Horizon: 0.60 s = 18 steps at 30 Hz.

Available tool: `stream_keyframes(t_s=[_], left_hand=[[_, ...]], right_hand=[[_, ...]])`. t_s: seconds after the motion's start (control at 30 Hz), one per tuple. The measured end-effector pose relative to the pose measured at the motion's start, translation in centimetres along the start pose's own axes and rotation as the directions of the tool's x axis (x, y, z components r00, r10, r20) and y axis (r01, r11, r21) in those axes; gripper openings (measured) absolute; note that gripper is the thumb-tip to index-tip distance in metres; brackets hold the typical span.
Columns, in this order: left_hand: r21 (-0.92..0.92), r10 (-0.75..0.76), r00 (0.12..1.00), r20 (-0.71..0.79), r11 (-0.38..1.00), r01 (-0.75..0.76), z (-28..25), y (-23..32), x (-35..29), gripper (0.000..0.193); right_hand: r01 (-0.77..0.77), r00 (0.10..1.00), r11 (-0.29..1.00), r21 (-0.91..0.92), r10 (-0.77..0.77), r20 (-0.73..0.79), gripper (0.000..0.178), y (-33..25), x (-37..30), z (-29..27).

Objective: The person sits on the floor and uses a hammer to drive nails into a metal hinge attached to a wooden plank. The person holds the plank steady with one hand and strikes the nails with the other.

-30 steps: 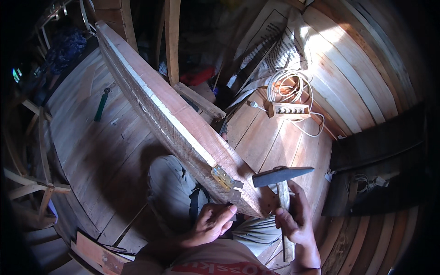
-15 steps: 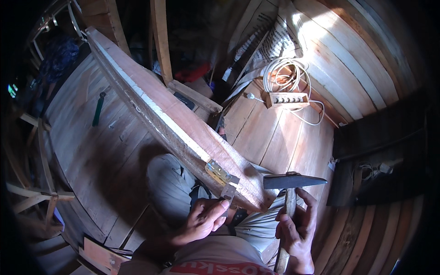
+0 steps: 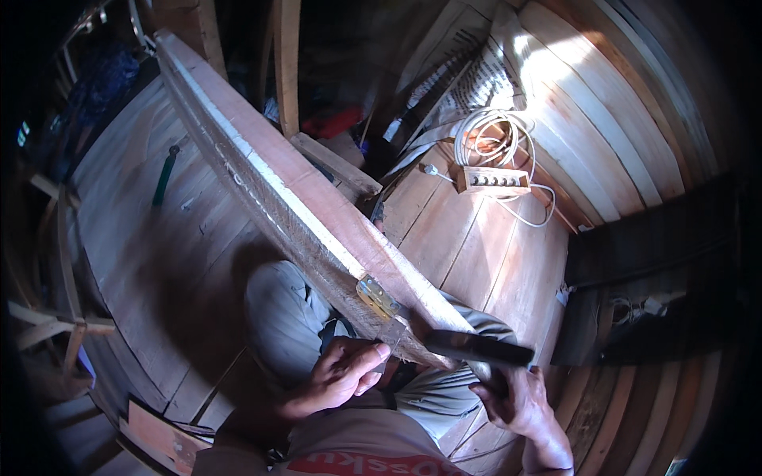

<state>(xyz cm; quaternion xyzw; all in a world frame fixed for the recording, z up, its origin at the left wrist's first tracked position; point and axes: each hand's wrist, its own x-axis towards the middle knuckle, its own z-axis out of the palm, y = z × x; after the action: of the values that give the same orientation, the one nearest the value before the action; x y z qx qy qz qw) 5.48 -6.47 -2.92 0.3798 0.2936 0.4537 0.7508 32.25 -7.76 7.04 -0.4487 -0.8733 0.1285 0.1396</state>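
A long wooden board [image 3: 294,178] with a white-lit edge slants across my lap toward the far left. A brass-coloured hinge [image 3: 376,297] lies on its edge near the close end. Just past the hinge, my left hand [image 3: 341,374] is closed on a small flat metal plate [image 3: 389,343], pinched between thumb and fingers with its upper end against the board. My right hand [image 3: 520,401] is closed round the handle of a hammer. The dark hammer head [image 3: 480,347], smeared by motion, hangs over the board's near end, to the right of the plate.
On the plank floor at left lies a green-handled tool [image 3: 165,176]. A wooden-cased socket strip [image 3: 494,181] with a coiled white cable [image 3: 496,131] sits at the back right. My bent knee [image 3: 278,305] is under the board. A plank wall [image 3: 603,95] curves along the right.
The hammer has swung down and to the left, toward the plate, and its head has tilted. My left hand keeps its hold on the plate. The whole view has shifted slightly.
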Motion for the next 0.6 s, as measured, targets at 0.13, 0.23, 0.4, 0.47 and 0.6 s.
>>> stream_keyframes(t_s=[0.13, 0.23, 0.4, 0.47, 0.6], left_hand=[[0.021, -0.114, 0.991, -0.065, 0.993, 0.116, 0.6, 1.9, 0.0, 0.045], [0.082, -0.13, 0.99, -0.044, 0.988, 0.133, 0.3, 2.3, -0.3, 0.046], [0.063, -0.165, 0.985, -0.042, 0.984, 0.167, -0.3, 2.7, -0.5, 0.044], [0.049, -0.186, 0.981, -0.055, 0.981, 0.189, -0.6, 3.0, -0.5, 0.043], [0.044, -0.199, 0.974, -0.108, 0.978, 0.204, -0.6, 3.4, -0.7, 0.04]], right_hand=[[0.481, 0.87, 0.836, -0.265, -0.493, 0.023, 0.051, 5.5, 2.2, -0.7], [0.596, 0.793, 0.734, -0.327, -0.602, 0.094, 0.034, 7.7, 4.9, -1.2], [0.784, 0.6, 0.552, -0.284, -0.791, 0.121, 0.022, 10.5, 10.0, -0.6], [0.828, 0.543, 0.503, -0.248, -0.83, 0.128, 0.019, 10.7, 11.6, -0.8], [0.873, 0.447, 0.4, -0.278, -0.884, 0.133, 0.02, 10.7, 13.7, -1.2]])
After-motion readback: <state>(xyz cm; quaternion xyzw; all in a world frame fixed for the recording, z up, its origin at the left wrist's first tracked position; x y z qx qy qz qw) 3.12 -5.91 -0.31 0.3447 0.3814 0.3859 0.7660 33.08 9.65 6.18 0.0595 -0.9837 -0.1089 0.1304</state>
